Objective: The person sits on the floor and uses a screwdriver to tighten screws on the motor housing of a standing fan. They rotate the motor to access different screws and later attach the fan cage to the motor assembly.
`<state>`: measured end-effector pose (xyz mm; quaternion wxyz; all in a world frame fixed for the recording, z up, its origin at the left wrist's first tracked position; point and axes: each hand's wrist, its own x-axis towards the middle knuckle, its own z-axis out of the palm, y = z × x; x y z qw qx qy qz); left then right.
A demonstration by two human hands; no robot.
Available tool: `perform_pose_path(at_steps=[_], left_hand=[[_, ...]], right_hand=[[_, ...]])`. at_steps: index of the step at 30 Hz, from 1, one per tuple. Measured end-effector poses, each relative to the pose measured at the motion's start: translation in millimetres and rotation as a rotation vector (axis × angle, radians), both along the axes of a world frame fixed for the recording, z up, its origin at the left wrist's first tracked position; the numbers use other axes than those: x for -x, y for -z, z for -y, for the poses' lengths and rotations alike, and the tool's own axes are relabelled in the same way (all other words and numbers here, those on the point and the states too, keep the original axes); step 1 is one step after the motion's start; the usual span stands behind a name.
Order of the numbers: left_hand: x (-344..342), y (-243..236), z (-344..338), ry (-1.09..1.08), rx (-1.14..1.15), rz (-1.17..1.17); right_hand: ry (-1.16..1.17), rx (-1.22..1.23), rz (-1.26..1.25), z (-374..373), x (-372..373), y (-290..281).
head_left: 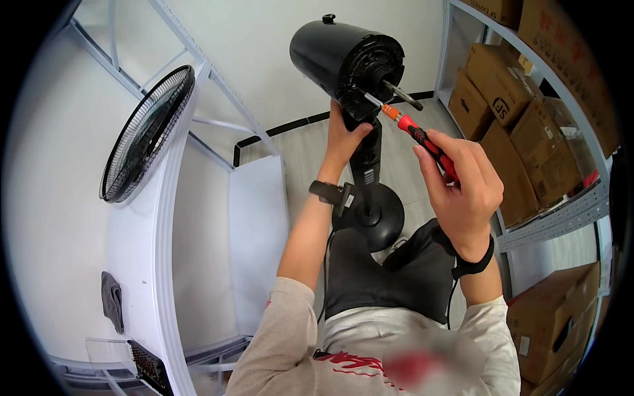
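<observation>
A black stand fan's motor housing (327, 56) is up in front of me, its round front bare, with a metal shaft (404, 96) sticking out toward the right. Below it, the black pole (367, 158) runs down to a round base (389, 214) on the floor. My left hand (347, 137) grips the fan's neck just under the housing. In my right hand (467, 188) is a screwdriver (417, 135) with a red and black handle and an orange collar. Its tip is at the lower front of the housing, beside the shaft; whether it sits in a screw is too small to tell.
To the left, a fan grille (148, 135) rests on a white shelf (135, 231) with a grey cloth (111, 301) and a dark mesh-like item (149, 366). A metal rack (555, 221) on the right holds several cardboard boxes (498, 82); another box (551, 320) lies below.
</observation>
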<state>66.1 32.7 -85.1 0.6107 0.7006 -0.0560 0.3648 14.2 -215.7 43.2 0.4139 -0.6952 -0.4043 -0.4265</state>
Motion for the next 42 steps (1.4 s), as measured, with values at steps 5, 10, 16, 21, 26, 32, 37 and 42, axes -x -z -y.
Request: perform_pose_path(at_steps=[5, 10, 16, 21, 26, 32, 37, 42], left_hand=[[-5.4, -1.2, 12.9, -0.066, 0.036, 0.180], [-16.4, 8.5, 25.1, -0.109, 0.121, 0.259], [-25.2, 21.2, 23.9, -0.186, 0.059, 0.283], [-15.8, 15.6, 23.2, -0.163, 0.082, 0.242], [-9.8, 11.5, 23.0, -0.073, 0.134, 0.251], [-2.9, 11.9, 18.9, -0.014, 0.138, 0.247], [-4.5, 10.1, 19.8, -0.028, 0.138, 0.262], [-3.6, 10.9, 22.1, -0.045, 0.120, 0.282]], right_hand=[[-0.003, -0.006, 0.006, 0.4, -2.7, -1.8], [-0.008, 0.016, -0.009, 1.2, -4.6, 0.4], [0.003, 0.018, 0.011, -4.1, 0.5, 0.4], [0.014, -0.002, 0.040, -5.1, 3.3, -0.2], [0.002, 0.002, 0.023, -6.6, 5.2, -1.3], [0.018, 0.002, 0.022, -6.9, 8.4, -2.0], [0.025, -0.029, 0.026, -6.0, 7.6, 2.7], [0.014, -0.027, 0.030, -6.1, 6.0, 0.9]])
